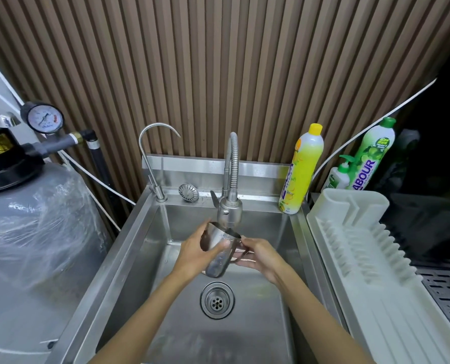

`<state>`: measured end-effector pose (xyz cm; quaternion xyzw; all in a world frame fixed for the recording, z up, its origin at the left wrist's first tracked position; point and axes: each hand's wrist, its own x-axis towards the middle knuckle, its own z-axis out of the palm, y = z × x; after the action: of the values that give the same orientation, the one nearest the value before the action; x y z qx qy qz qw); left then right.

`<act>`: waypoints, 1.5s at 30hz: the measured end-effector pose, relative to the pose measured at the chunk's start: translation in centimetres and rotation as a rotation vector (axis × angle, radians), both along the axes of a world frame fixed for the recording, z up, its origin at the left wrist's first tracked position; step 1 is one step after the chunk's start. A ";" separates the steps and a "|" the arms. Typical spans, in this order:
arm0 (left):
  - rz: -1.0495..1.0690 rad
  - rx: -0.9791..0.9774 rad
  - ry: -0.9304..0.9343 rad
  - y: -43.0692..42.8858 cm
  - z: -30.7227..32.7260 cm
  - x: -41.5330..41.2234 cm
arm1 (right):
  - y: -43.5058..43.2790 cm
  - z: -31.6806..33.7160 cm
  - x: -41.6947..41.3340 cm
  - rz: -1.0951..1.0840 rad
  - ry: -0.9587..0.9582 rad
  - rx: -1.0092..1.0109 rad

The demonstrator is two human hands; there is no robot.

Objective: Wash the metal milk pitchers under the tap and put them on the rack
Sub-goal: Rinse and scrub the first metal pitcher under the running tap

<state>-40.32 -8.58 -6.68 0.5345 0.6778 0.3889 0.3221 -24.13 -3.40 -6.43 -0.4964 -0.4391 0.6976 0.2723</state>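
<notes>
A metal milk pitcher (220, 254) hangs over the steel sink (150, 232), tilted, with its rim just under the spray head of the flexible tap (229, 206). My left hand (192, 254) wraps round the pitcher's body from the left. My right hand (260, 254) grips its handle on the right. A white plastic dish rack (363, 248) stands to the right of the sink, with nothing on it. I cannot tell whether water is running.
A thin gooseneck tap (150, 153) and a loose sink strainer (189, 192) sit on the back ledge. The drain (216, 300) lies below the pitcher. Yellow (301, 169) and green (371, 153) detergent bottles stand at the back right. A wrapped filter tank (29, 232) fills the left.
</notes>
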 end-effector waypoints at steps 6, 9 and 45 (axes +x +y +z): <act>0.013 -0.177 -0.416 -0.9 -0.6 1.7 | 1.0 3.8 1.8 0.104 -0.292 0.139; -0.055 -0.155 -0.592 -1.0 -0.7 2.7 | 1.8 6.0 2.3 0.132 -0.403 0.227; 0.029 -0.053 -0.055 -1.1 -0.6 2.6 | -0.8 1.3 2.7 -0.071 -0.058 0.004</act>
<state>-37.70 -9.69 -7.28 0.5052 0.6863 0.3898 0.3490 -21.45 -4.16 -5.09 -0.5314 -0.4302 0.6718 0.2850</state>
